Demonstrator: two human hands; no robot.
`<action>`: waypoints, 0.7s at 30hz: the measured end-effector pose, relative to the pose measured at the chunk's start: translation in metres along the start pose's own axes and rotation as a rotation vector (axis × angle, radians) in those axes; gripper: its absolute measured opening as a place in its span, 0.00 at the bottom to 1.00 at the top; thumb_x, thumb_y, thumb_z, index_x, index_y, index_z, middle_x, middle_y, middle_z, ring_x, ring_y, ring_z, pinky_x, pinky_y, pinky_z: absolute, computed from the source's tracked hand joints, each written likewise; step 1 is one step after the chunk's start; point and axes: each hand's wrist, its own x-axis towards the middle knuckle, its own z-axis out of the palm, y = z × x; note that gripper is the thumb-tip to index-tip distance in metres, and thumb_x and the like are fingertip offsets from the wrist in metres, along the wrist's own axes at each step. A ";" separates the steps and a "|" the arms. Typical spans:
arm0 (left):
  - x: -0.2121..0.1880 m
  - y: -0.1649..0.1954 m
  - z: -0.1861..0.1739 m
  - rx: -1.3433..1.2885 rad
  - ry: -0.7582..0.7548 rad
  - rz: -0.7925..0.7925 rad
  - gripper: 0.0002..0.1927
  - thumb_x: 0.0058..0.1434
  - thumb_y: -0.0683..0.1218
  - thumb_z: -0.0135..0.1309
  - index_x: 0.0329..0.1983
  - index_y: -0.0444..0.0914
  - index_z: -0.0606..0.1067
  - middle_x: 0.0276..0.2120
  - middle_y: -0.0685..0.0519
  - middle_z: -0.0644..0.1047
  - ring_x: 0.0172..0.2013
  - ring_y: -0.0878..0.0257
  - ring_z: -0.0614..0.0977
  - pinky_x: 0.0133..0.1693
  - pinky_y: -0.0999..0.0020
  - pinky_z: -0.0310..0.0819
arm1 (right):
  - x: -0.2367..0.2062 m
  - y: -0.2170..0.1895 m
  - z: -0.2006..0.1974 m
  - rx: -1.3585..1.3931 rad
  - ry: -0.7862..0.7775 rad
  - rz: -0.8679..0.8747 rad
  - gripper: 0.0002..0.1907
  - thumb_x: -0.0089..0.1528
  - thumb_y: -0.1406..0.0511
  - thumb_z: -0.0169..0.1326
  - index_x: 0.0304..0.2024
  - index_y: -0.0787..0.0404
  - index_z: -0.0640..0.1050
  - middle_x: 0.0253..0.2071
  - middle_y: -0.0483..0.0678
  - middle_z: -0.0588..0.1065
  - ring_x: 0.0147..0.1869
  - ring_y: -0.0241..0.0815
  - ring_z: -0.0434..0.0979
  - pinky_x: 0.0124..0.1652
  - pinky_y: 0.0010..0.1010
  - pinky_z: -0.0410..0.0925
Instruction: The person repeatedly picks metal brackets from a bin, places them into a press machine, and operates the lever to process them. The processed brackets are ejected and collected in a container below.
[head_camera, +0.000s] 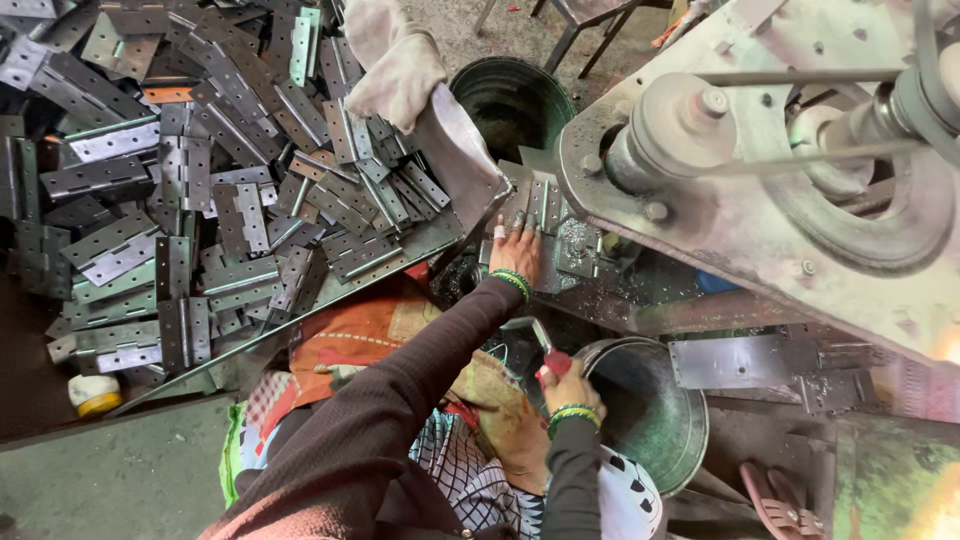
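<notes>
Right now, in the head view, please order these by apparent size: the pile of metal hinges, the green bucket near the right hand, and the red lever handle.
1. Pile of metal hinges, largest by far.
2. Green bucket.
3. Red lever handle, smallest, partly hidden in the right hand.

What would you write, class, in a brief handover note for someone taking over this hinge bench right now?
Left hand: flat on a grey metal hinge lying on the machine's steel bed.
Right hand: gripping a red-handled lever beside the round green metal tub.
Supply: a large pile of grey hinges on the left.
Done: one hinge placed on the bed.
Left: the pile remains large.
</notes>
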 end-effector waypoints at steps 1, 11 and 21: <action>0.002 -0.001 0.003 -0.004 0.018 0.001 0.25 0.67 0.43 0.42 0.69 0.38 0.68 0.63 0.50 0.71 0.65 0.54 0.70 0.69 0.44 0.48 | 0.000 0.000 0.014 0.050 -0.030 0.019 0.41 0.62 0.39 0.48 0.69 0.51 0.57 0.51 0.65 0.77 0.54 0.70 0.79 0.53 0.57 0.70; -0.015 -0.012 -0.007 0.001 0.065 0.150 0.21 0.66 0.43 0.46 0.63 0.40 0.71 0.61 0.52 0.70 0.64 0.54 0.69 0.69 0.39 0.49 | 0.027 0.027 0.064 0.176 0.062 -0.150 0.41 0.58 0.44 0.57 0.65 0.55 0.61 0.48 0.69 0.77 0.52 0.72 0.77 0.51 0.58 0.69; 0.007 -0.010 -0.005 -0.009 -0.032 0.037 0.34 0.70 0.60 0.35 0.75 0.43 0.50 0.73 0.51 0.53 0.71 0.52 0.52 0.67 0.36 0.39 | -0.017 0.021 0.031 0.072 0.164 -0.100 0.35 0.60 0.39 0.51 0.64 0.45 0.64 0.48 0.60 0.79 0.50 0.68 0.80 0.47 0.57 0.71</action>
